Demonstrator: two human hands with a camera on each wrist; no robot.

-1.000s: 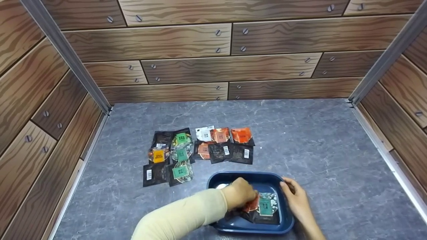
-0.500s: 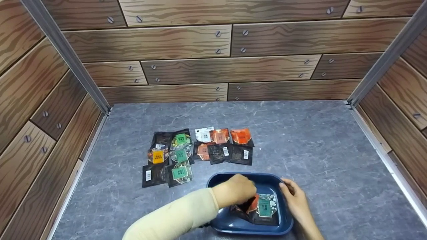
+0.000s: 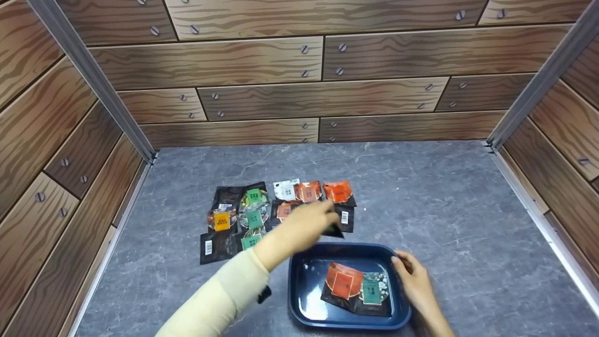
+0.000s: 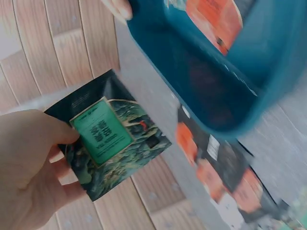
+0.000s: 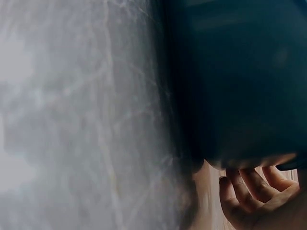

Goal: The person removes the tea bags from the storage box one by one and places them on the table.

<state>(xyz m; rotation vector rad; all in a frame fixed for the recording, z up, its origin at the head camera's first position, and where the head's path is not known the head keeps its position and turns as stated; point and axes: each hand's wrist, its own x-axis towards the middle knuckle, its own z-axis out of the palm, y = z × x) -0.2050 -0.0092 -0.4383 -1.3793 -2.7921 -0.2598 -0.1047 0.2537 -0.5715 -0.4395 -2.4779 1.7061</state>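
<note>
My left hand [image 3: 306, 224] is raised just beyond the far rim of a dark blue tray [image 3: 299, 318]. It pinches a square dark sachet with a green label [image 4: 103, 132], thumb on the printed face and fingers behind; in the head view the hand covers most of it. My right hand [image 3: 416, 278] grips the right rim of the tray. Fingers of that hand touch the tray's outside in the right wrist view [image 5: 259, 191]. Inside the tray lie a red-labelled sachet [image 3: 343, 283] and a teal-labelled sachet [image 3: 373, 291], side by side.
Behind the tray, several sachets lie in a right group with an orange sachet [image 3: 339, 191] and a white sachet [image 3: 286, 190]. A left group includes a yellow-labelled sachet [image 3: 222, 221]. Wood-patterned walls [image 3: 262, 100] enclose the grey tabletop [image 3: 449, 201].
My left hand has lifted out of the tray with a sachet and moved away, up and left, to near the right group. The right hand stays on the rim.
</note>
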